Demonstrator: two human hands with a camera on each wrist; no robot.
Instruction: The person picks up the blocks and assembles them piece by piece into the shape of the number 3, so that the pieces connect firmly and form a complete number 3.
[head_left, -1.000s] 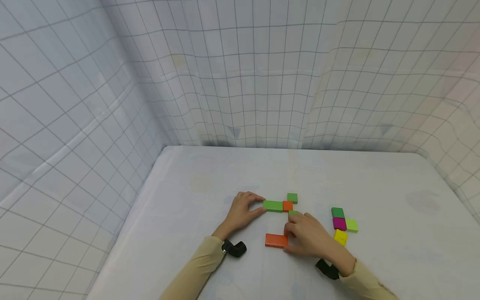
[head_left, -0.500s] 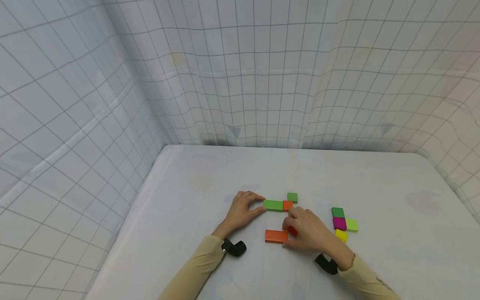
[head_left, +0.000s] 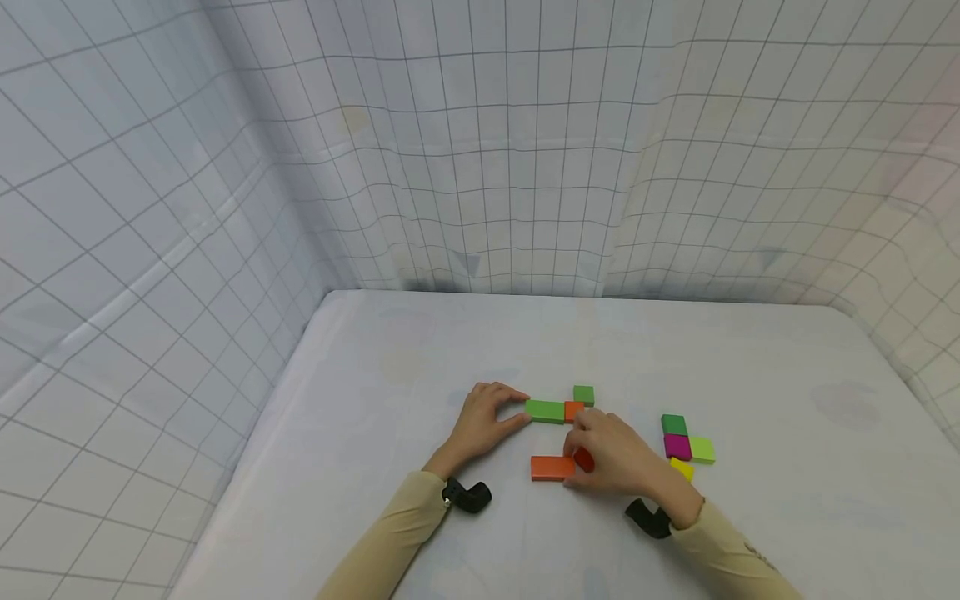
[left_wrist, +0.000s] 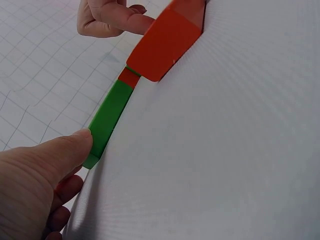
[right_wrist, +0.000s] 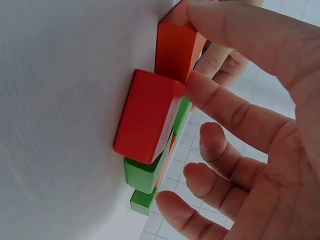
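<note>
My left hand [head_left: 480, 423] pinches the left end of a long green block [head_left: 545, 411] lying on the white table, with the thumb on its near side. Against that block's right end sits a small orange block [head_left: 573, 411]; a small green block [head_left: 583, 395] lies just behind. Closer to me, the thumb and index finger of my right hand [head_left: 611, 454] hold the right end of a long orange block [head_left: 552, 468]. Touching or nearly touching that end is a red block [right_wrist: 147, 117], mostly covered by the hand in the head view. Another green block [right_wrist: 144, 172] shows beyond it in the right wrist view.
Right of my right hand lie a dark green block [head_left: 674, 425], a magenta block [head_left: 677, 447], a lime block [head_left: 702, 450] and a partly hidden yellow block [head_left: 682, 469]. White gridded curtains [head_left: 525, 167] hang behind the table and along its sides.
My right hand has shifted the long orange block slightly away from me. The red block has come into sight under the hand, which now covers one green block. My left hand has stayed put.
</note>
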